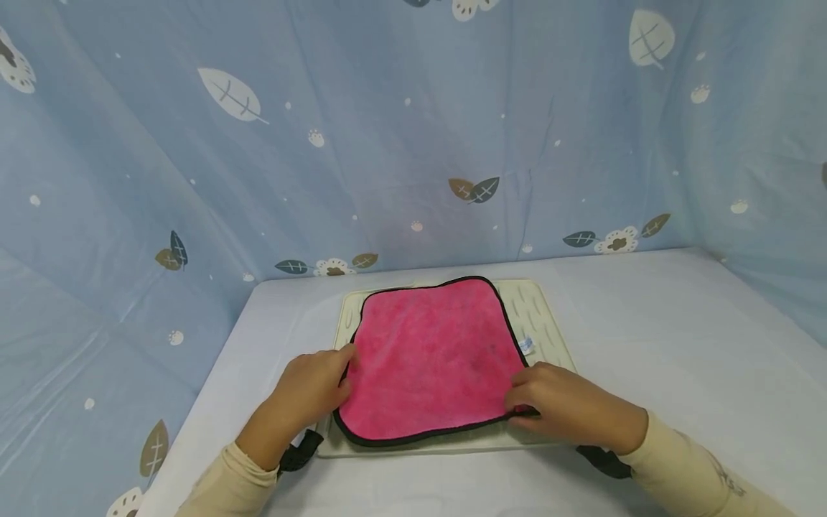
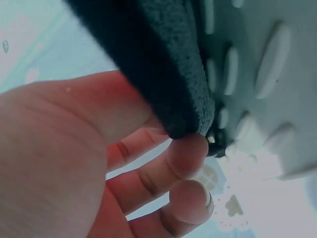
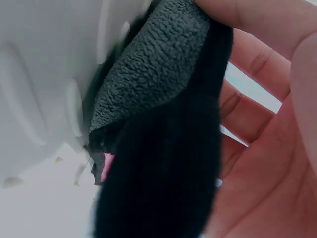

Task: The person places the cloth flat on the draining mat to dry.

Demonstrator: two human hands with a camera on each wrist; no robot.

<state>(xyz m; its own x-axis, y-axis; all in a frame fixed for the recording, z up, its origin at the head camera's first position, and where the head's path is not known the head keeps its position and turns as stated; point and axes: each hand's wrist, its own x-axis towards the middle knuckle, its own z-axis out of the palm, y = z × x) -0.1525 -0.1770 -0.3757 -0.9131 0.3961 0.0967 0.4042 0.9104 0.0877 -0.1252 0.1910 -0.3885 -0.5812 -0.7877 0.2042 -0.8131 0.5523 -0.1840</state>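
A pink cloth point(image 1: 426, 352) with black edging lies spread over a cream ribbed mat point(image 1: 528, 309). My left hand point(image 1: 310, 388) pinches the cloth's left edge between thumb and fingers. At the near right corner, my right hand point(image 1: 565, 402) grips the edging. Both wrist views show a grey, nubby underside point(image 3: 153, 64), with the held edges raised off the mat. A small white and blue tag point(image 1: 526, 346) sticks out from the cloth's right side. The mat's middle is hidden beneath the cloth.
The mat rests on a table covered in white cloth point(image 1: 646, 323). Blue fabric point(image 1: 413, 143) printed with leaves and flowers hangs behind the table and along its sides. Black straps point(image 1: 300, 452) hang at both wrists.
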